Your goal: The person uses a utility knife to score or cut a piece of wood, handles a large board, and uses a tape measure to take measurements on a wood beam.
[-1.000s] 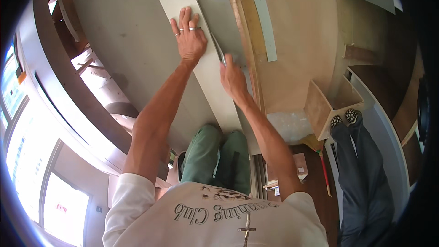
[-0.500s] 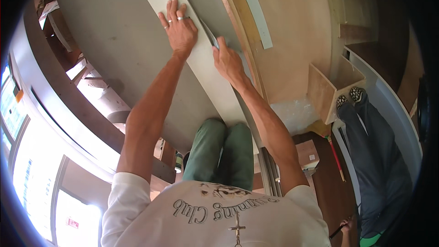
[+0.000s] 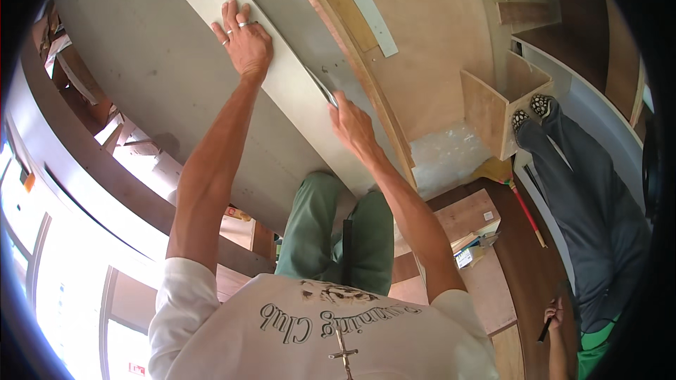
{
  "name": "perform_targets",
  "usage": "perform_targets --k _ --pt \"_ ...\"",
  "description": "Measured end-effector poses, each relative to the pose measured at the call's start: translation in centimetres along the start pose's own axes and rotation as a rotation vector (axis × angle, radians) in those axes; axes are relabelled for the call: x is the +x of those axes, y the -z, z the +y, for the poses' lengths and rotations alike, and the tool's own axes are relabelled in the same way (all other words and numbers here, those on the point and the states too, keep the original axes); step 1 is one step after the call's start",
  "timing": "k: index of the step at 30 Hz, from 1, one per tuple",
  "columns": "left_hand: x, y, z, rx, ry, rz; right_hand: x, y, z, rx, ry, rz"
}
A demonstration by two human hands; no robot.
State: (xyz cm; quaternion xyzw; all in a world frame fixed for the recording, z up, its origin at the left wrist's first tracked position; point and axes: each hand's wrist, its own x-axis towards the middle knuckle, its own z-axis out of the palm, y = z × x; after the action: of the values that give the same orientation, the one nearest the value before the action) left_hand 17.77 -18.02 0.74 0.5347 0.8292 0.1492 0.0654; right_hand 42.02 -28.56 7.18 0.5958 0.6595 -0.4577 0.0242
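Observation:
A long pale board (image 3: 289,77) runs from the upper left toward my knees, on top of a wide grey surface (image 3: 134,42). My left hand (image 3: 248,41) lies flat on the board with its fingers spread and rings on them. At the board's right edge, my right hand (image 3: 353,127) is closed round a thin silvery blade-like tool (image 3: 325,91). The tool's tip lies along that edge, and most of its grip is hidden in my fingers. Between my knees a narrow dark bar (image 3: 346,246) shows; what it belongs to is unclear.
A wooden rail (image 3: 345,35) and a plywood panel (image 3: 429,49) flank the board on the right. Beyond stands an open wooden box (image 3: 486,105), near a red-handled broom (image 3: 524,207). At the far right is another person in dark trousers (image 3: 591,218), whose hand (image 3: 554,313) holds a dark stick-like thing.
My right hand has slid toward me along the board's edge with the tool, farther from my left hand. My left hand remains flat on the board. The view has shifted.

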Motion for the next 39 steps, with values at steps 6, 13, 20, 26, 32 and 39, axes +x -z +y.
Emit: perform_targets --k 6,13,20,26,32,39 --pt "0.2 -0.3 0.7 -0.012 -0.018 -0.001 -6.4 -2.0 6.8 -0.023 -0.039 -0.030" --pt "-0.3 -0.3 0.2 -0.035 -0.052 0.070 -17.8 -1.0 13.7 -0.028 -0.187 -0.125" --pt "-0.6 -0.6 0.1 -0.023 -0.041 0.041 -2.5 0.1 3.6 0.164 -0.032 0.131" --pt "-0.2 0.4 0.7 -0.020 -0.019 0.021 1.6 0.1 -0.4 0.310 -0.016 0.146" --pt "1.2 1.4 0.5 -0.050 -0.007 0.018 9.3 1.2 -5.8 0.311 0.117 0.234" --pt "0.3 2.6 0.5 -0.051 -0.015 -0.061 11.7 1.2 -7.3 0.299 0.172 0.321"
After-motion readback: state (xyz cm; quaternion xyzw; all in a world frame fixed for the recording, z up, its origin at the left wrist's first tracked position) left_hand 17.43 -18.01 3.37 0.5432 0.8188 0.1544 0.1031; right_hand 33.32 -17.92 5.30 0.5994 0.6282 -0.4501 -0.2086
